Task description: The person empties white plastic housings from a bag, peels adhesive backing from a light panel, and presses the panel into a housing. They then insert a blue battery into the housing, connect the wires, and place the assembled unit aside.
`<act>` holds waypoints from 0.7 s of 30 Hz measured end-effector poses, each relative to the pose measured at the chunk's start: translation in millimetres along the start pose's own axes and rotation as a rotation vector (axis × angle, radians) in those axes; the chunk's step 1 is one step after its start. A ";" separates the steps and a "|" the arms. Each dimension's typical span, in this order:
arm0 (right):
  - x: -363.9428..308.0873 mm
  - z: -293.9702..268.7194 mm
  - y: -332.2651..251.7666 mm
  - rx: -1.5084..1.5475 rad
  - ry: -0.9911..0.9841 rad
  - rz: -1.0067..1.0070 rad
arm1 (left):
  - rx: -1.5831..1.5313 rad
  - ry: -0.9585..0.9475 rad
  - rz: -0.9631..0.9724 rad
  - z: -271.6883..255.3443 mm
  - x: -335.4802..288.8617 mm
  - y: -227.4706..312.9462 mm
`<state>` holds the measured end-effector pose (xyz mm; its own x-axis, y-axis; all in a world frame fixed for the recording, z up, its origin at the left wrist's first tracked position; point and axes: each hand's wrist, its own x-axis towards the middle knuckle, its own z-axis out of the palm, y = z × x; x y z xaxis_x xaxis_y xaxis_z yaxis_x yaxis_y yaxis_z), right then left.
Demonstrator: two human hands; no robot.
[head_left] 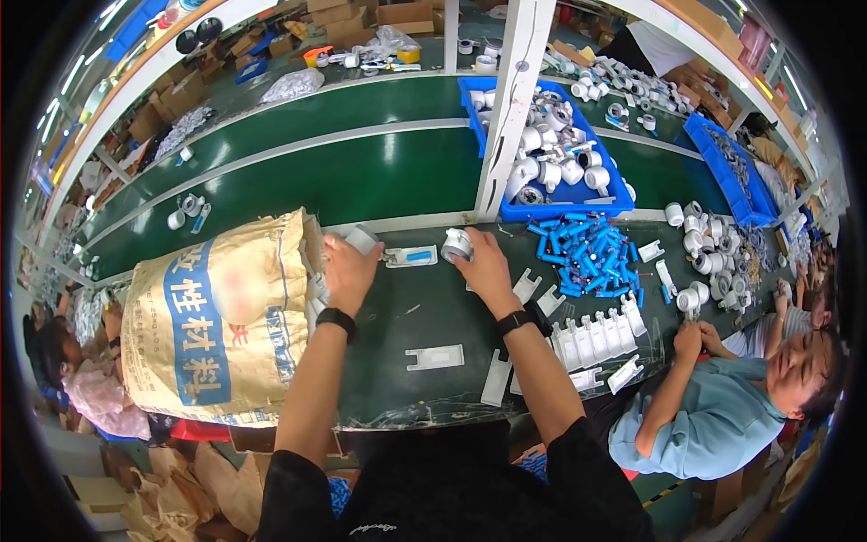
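Note:
My left hand is closed around a white round plastic part beside the open mouth of a large printed sack. My right hand grips a white round housing with a grey inside, fingers wrapped round its right side. On the green bench between both hands lies a white plastic handle shell with a blue battery cell in it. Nearer to me, a bare white shell lies flat. The fingers of my left hand are partly hidden behind the back of the hand.
A heap of blue cells sits right of my right hand, with a row of white shells before it. Behind a white post stands a blue tray of round housings. A co-worker sits at the right.

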<state>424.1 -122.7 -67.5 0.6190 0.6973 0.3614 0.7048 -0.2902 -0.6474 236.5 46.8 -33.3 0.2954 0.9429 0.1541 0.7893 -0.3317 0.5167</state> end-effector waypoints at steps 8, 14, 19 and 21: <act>88.9 66.7 -35.1 0.187 0.111 0.153 | 0.039 -0.392 0.254 10.8 107.7 -12.9; 151.6 131.7 -50.5 0.254 0.074 0.263 | -0.237 -0.039 0.029 59.7 177.7 -29.8; 172.1 129.8 -7.0 0.236 0.214 0.187 | -0.151 0.022 -0.036 98.9 199.7 -7.1; 161.4 113.7 -20.0 0.175 0.175 0.069 | 0.004 0.055 0.100 105.0 220.9 -48.4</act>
<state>470.5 70.2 -72.5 0.7253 0.5509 0.4129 0.5971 -0.2048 -0.7756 320.1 267.9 -112.7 0.3427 0.9053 0.2509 0.7594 -0.4241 0.4933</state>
